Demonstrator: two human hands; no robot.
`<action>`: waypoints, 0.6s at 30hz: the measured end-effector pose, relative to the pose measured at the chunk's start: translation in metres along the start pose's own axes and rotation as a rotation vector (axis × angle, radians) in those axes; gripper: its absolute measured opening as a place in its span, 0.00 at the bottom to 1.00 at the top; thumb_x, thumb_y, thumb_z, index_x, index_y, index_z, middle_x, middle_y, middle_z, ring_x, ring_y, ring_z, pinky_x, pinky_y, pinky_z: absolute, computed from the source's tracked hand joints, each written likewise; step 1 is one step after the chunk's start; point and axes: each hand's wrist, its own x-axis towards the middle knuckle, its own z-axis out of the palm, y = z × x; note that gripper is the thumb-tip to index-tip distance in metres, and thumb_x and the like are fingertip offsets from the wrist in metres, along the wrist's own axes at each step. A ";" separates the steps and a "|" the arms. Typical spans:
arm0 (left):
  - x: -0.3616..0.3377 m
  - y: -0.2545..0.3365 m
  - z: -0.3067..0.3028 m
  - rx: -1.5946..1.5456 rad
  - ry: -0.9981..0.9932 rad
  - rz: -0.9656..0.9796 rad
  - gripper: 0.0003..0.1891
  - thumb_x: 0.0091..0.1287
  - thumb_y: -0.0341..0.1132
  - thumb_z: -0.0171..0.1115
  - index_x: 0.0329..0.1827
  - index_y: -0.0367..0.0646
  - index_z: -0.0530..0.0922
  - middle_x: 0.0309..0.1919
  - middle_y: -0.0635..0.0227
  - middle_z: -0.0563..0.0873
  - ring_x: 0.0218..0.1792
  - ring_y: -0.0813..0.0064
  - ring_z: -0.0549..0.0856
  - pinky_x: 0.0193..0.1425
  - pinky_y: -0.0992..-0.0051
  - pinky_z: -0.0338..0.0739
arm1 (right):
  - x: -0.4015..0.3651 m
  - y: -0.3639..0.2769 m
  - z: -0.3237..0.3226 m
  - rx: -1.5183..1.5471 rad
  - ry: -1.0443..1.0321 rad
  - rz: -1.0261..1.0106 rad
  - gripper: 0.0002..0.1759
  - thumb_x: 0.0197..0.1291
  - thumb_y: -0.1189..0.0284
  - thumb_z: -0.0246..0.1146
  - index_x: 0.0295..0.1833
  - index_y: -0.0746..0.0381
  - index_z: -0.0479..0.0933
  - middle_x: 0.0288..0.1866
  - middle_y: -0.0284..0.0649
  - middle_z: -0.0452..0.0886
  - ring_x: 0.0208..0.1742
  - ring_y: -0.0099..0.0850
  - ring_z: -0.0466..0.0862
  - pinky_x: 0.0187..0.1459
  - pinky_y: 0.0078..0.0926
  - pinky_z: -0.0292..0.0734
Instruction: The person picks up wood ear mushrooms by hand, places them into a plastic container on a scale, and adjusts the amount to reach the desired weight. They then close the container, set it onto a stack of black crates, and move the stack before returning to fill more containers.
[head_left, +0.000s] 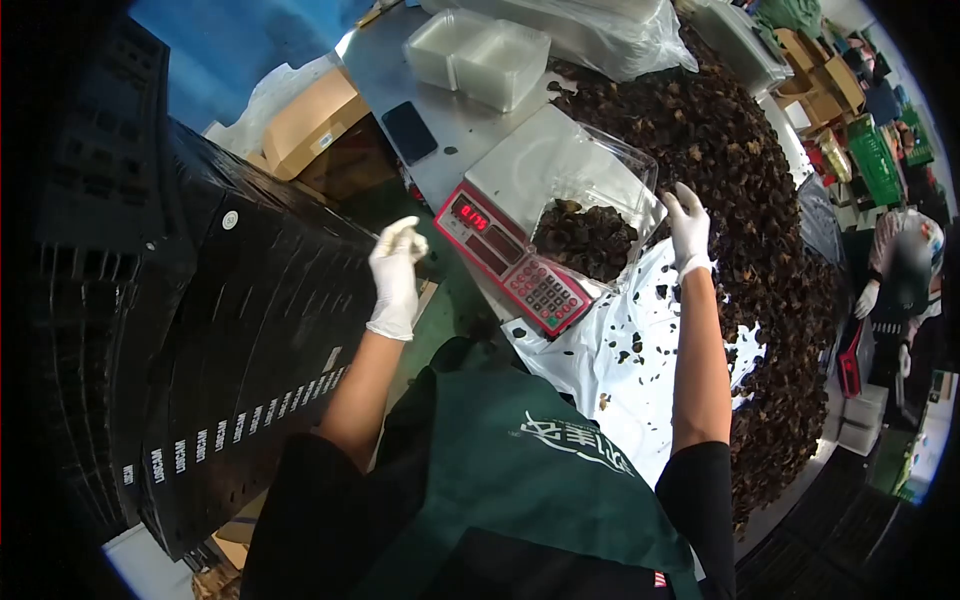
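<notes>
A clear plastic clamshell box (640, 180), its lid raised, rests on the steel plate of a red digital scale (478, 262). Dark crinkled pieces (585, 240) resembling wood ear mushrooms fill its near half. Red digits light up the scale's display. My right hand (688, 230), in a white glove, is at the box's right side, its thumb and fingers apart close to the rim. Off the scale's left side, my gloved left hand (396, 280) is raised with fingers curled in, and nothing shows in it.
A big heap of the dark pieces (780, 330) covers the right side, beside a white plastic sheet (610, 350). Stacked clear boxes (478, 55) and a phone (410, 132) lie beyond the scale. Black crates (230, 330) stand left. Another person (905, 265) works at far right.
</notes>
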 end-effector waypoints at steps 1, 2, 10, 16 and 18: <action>-0.008 0.004 0.014 0.076 -0.100 -0.082 0.10 0.74 0.30 0.57 0.54 0.39 0.80 0.34 0.69 0.85 0.34 0.80 0.83 0.43 0.79 0.80 | -0.004 -0.015 0.001 0.035 -0.087 0.053 0.30 0.64 0.68 0.66 0.69 0.68 0.70 0.68 0.51 0.74 0.59 0.32 0.81 0.58 0.27 0.76; -0.018 0.007 0.031 0.153 -0.202 -0.161 0.13 0.73 0.32 0.58 0.57 0.39 0.78 0.37 0.67 0.85 0.36 0.78 0.84 0.45 0.78 0.80 | -0.003 -0.018 0.003 0.124 -0.175 0.084 0.32 0.65 0.70 0.63 0.72 0.70 0.65 0.69 0.54 0.73 0.64 0.37 0.79 0.63 0.29 0.73; -0.037 0.005 0.084 0.167 -0.733 -0.452 0.29 0.76 0.49 0.54 0.73 0.39 0.63 0.56 0.57 0.82 0.53 0.70 0.84 0.58 0.71 0.79 | -0.062 -0.058 -0.025 0.290 -0.253 -0.028 0.31 0.72 0.60 0.58 0.71 0.69 0.66 0.53 0.46 0.84 0.50 0.29 0.85 0.60 0.28 0.76; -0.031 0.001 0.103 0.273 -0.680 -0.400 0.22 0.77 0.50 0.53 0.61 0.42 0.73 0.45 0.62 0.85 0.44 0.73 0.86 0.51 0.74 0.80 | -0.044 -0.030 0.017 0.244 -0.202 0.045 0.37 0.66 0.66 0.63 0.76 0.67 0.59 0.69 0.51 0.74 0.67 0.39 0.76 0.68 0.29 0.67; -0.033 0.003 0.103 0.286 -0.700 -0.422 0.22 0.77 0.51 0.53 0.61 0.42 0.74 0.44 0.62 0.85 0.43 0.73 0.86 0.50 0.74 0.80 | -0.031 -0.025 0.022 0.513 -0.081 -0.007 0.32 0.69 0.72 0.58 0.75 0.71 0.59 0.71 0.53 0.70 0.68 0.36 0.76 0.69 0.29 0.68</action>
